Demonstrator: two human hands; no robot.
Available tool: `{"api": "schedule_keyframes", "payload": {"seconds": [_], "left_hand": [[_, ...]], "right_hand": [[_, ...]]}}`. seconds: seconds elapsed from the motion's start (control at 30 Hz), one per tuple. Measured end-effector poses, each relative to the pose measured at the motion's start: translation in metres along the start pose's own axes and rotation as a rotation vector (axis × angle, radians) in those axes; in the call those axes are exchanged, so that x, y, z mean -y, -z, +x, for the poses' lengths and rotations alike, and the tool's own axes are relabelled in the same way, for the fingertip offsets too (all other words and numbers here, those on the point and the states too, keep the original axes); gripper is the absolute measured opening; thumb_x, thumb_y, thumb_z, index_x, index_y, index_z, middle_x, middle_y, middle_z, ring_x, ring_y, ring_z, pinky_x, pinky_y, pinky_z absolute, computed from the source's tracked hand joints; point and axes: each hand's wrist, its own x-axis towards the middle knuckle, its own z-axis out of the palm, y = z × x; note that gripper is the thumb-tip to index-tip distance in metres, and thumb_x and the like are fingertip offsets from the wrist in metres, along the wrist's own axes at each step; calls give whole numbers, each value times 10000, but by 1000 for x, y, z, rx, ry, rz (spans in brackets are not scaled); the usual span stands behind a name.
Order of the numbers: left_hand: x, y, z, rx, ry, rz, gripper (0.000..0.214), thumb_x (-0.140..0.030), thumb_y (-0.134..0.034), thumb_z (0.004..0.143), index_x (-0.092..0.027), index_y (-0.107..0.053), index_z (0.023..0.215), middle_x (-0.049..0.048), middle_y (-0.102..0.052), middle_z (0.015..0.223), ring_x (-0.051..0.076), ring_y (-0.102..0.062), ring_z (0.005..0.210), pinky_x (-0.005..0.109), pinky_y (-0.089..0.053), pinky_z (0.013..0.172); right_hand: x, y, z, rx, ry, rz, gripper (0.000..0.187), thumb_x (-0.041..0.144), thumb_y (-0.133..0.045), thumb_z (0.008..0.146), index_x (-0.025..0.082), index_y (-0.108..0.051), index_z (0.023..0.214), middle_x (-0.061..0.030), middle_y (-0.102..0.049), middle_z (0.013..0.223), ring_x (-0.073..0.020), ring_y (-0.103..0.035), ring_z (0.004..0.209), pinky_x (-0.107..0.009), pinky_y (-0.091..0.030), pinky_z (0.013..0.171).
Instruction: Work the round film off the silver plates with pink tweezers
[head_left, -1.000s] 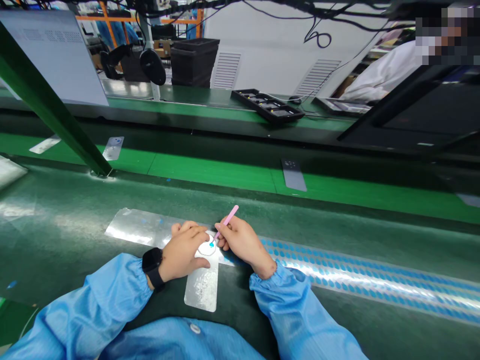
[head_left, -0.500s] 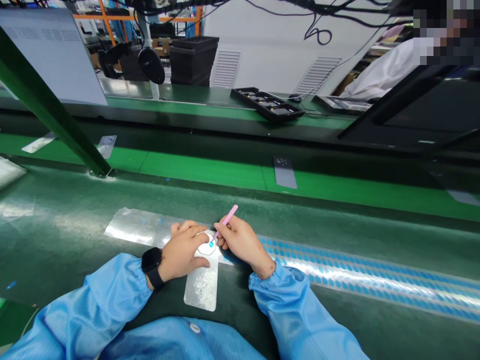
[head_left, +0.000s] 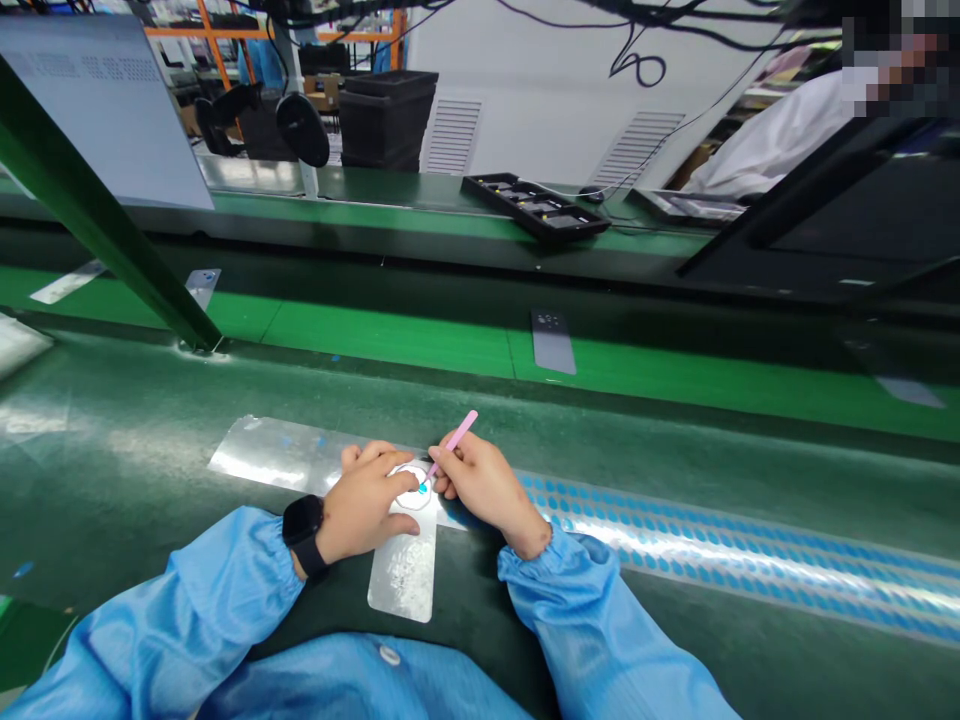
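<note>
Pink tweezers (head_left: 454, 443): pinched between thumb and forefinger of the right hand (head_left: 484, 487), slanted, tips down; whether the tips are pressed together is too small to tell.

Cyan dot (head_left: 423, 488): right at the tweezer tips, inside a white ring (head_left: 403, 478) — touching or gripped, cannot tell.

Left hand (head_left: 364, 505): holds no separate item; fingers lightly spread and resting on the sheet, just beside the ring, almost meeting the right hand.

Silver film sheet (head_left: 403, 578): glossy, T-shaped, lying flat under both hands; ring sits near the junction of its arms and stem.

Dot strip (head_left: 712, 545): rows of blue dots on shiny backing, running off to the right, its near end by the right hand.

Work surface: green mat (head_left: 112, 450), sheet and strip lying directly on it.

Person: blue gathered sleeves (head_left: 225, 570); black smartwatch (head_left: 304, 525) on left wrist.

Far side: grey plate (head_left: 553, 342) on a green belt (head_left: 397, 350); black compartment tray (head_left: 534, 206) on the far bench; stacked black bins (head_left: 386, 120) behind it.

Co-worker: white sleeve (head_left: 772, 135) at upper right — well apart, hands out of view.
</note>
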Motion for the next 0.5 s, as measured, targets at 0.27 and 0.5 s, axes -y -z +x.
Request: {"api": "schedule_keyframes", "payload": {"seconds": [0.27, 0.5], "left_hand": [[0, 0, -1, 6, -25, 27, 370, -412, -817, 645, -277, -705, 971, 69, -599, 1261, 325, -457, 1137, 475, -316, 876], [-6, 5, -1, 28, -36, 99, 357, -412, -803, 671, -293, -697, 991, 73, -591, 1275, 322, -462, 1130, 480, -290, 840]], "right_hand": [[-3, 0, 0, 1, 27, -29, 105, 242, -533, 840, 206, -517, 742, 25, -624, 515, -126, -609, 447, -212, -472, 458], [-9, -2, 0, 7, 60, -8, 97, 258, -533, 840, 206, -517, 760, 24, -623, 526, -127, -613, 461, -215, -480, 473]]}}
